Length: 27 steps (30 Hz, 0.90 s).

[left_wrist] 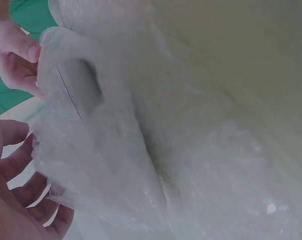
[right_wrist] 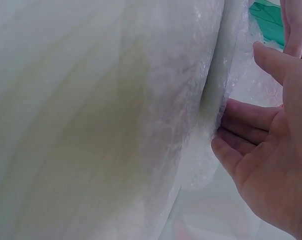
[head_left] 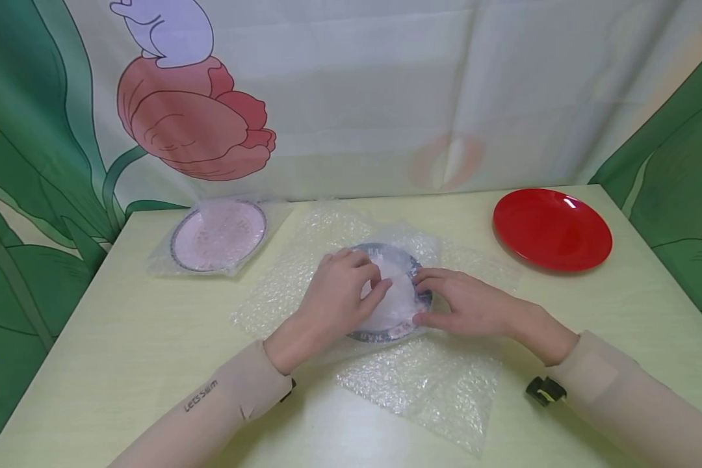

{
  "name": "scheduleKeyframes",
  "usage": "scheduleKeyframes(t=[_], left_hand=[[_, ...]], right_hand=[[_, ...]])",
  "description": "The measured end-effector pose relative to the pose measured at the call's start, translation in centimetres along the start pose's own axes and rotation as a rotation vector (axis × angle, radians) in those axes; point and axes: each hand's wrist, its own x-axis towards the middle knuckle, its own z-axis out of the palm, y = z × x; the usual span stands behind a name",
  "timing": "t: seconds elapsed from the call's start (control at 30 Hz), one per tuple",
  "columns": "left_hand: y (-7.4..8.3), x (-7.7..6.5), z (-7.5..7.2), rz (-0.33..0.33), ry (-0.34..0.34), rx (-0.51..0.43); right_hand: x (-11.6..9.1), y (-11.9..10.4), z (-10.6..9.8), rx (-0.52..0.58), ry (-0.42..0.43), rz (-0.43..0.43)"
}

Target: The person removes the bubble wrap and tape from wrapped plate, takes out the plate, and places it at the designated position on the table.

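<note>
A blue-rimmed plate [head_left: 380,333] lies at mid-table with bubble wrap [head_left: 409,390] over and beneath it. My left hand [head_left: 345,289] is above the plate's left part, fingers loosely bent and thumb pointing right. In the left wrist view, its fingertips [left_wrist: 33,189] are at the edge of the wrap around the plate. On the plate's right side, my right hand [head_left: 465,302] touches the wrapped rim with fingers and thumb apart. The right wrist view shows its relaxed fingers [right_wrist: 231,150] against the wrap's edge. Much of the plate's left side is hidden by my left hand.
A second plate [head_left: 219,235], wrapped in clear bubble wrap, lies at the back left. At the back right is a bare red plate [head_left: 552,229]. A printed curtain [head_left: 351,97] hangs behind the table [head_left: 111,364].
</note>
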Motion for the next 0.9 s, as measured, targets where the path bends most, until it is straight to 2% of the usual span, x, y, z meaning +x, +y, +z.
scheduleKeyframes(t=[0.3, 0.57, 0.9], left_hand=[[-0.3, 0.1, -0.4, -0.049, 0.006, 0.001], [-0.3, 0.1, -0.7, -0.050, -0.010, 0.020], [-0.7, 0.1, -0.9, -0.041, 0.026, 0.027]], right_hand=[[-0.3, -0.2, -0.2, -0.026, 0.006, -0.074], [-0.6, -0.4, -0.2, -0.108, -0.027, -0.155], [-0.5, -1.3, 0.3, -0.228, 0.000, -0.185]])
